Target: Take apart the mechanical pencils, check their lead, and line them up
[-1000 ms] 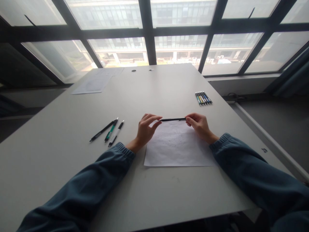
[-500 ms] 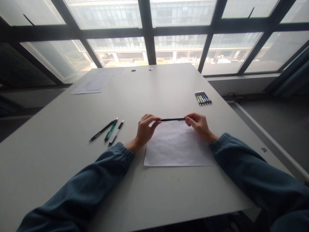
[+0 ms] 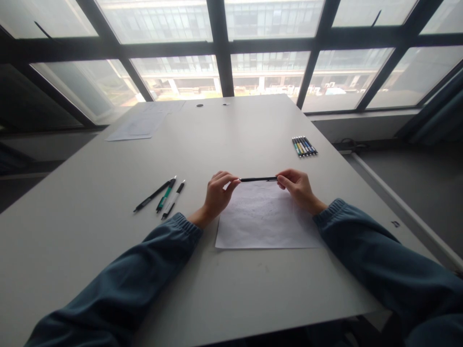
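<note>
A thin black pen (image 3: 258, 179) is held level between my two hands, just above the far edge of a white sheet of paper (image 3: 265, 221) with faint marks on it. My left hand (image 3: 218, 193) pinches the pen's left end with thumb and fingers. My right hand (image 3: 297, 187) pinches its right end. Both wrists rest near the sheet on the grey table (image 3: 108, 250).
Three pens (image 3: 161, 194) lie loose to the left of my left hand. A row of several coloured pens (image 3: 305, 146) lies at the far right of the table. More papers (image 3: 139, 125) sit at the far left corner. Large windows stand behind the table.
</note>
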Tool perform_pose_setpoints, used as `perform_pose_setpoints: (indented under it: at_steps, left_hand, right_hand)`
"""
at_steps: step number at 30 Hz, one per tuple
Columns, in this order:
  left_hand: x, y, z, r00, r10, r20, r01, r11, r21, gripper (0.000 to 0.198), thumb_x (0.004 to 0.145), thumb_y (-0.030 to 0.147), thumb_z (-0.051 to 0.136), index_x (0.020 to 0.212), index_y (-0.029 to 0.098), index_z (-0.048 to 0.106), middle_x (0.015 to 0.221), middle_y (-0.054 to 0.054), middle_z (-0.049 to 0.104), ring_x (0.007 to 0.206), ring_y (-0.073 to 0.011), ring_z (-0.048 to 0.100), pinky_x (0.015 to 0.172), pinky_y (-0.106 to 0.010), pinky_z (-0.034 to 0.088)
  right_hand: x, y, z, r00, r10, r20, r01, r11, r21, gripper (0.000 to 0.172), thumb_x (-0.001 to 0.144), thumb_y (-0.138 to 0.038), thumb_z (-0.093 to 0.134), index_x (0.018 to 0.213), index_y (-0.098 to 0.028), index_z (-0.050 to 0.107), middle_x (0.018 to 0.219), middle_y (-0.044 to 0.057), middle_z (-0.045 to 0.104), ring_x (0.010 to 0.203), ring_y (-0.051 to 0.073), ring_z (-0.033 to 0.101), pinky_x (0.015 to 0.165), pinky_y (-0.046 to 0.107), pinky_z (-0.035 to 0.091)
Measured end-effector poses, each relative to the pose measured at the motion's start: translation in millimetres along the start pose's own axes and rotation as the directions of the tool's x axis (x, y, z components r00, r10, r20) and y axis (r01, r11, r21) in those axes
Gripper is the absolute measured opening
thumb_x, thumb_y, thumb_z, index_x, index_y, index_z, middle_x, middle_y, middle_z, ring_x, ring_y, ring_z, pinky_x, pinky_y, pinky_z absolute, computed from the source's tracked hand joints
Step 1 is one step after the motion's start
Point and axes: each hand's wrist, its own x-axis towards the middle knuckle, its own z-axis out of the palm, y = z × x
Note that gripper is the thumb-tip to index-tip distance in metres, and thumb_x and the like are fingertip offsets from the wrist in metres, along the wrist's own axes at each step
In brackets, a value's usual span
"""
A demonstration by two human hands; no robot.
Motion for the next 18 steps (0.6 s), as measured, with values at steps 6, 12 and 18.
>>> perform_pose_setpoints:
  at_steps: [6, 12, 18]
  left_hand:
    - [-0.1, 0.7, -0.5, 1.000, -0.011, 0.023, 0.012, 1.000, -0.009, 0.039, 0.100, 0.046, 0.054, 0.073, 0.021, 0.068, 0.074, -0.005, 0.069, 0.075, -0.0185, 0.063, 0.077, -0.034, 0.049]
    - [-1.0, 1.5, 0.5, 0.999, -0.033, 0.034, 0.034, 0.999, -0.011, 0.047, 0.102, 0.046, 0.050, 0.066, 0.020, 0.066, 0.067, -0.003, 0.067, 0.072, -0.0176, 0.063, 0.077, -0.033, 0.048]
    - [-1.6, 2.1, 0.6, 0.998, -0.037, 0.041, 0.038, 0.999, -0.022, 0.051, 0.103, 0.042, 0.049, 0.059, 0.020, 0.062, 0.061, -0.001, 0.066, 0.067, -0.0158, 0.062, 0.078, -0.033, 0.046]
  right_hand:
    - [0.5, 1.8, -0.7, 1.000, 0.010, 0.006, -0.010, 1.000, -0.016, 0.032, 0.078, -0.048, 0.079, 0.083, -0.017, 0.072, 0.063, 0.001, 0.064, 0.058, 0.012, 0.054, 0.055, 0.028, 0.045]
    - [1.2, 5.7, -2.1, 0.999, 0.028, 0.019, -0.029, 1.000, 0.011, 0.036, 0.078, -0.052, 0.079, 0.086, -0.018, 0.073, 0.067, 0.002, 0.067, 0.058, 0.013, 0.056, 0.055, 0.028, 0.047]
    - [1.4, 4.9, -1.0, 0.999, 0.033, 0.038, -0.034, 0.999, 0.038, 0.034, 0.078, -0.050, 0.080, 0.088, -0.018, 0.073, 0.067, 0.002, 0.067, 0.058, 0.013, 0.056, 0.056, 0.029, 0.047]
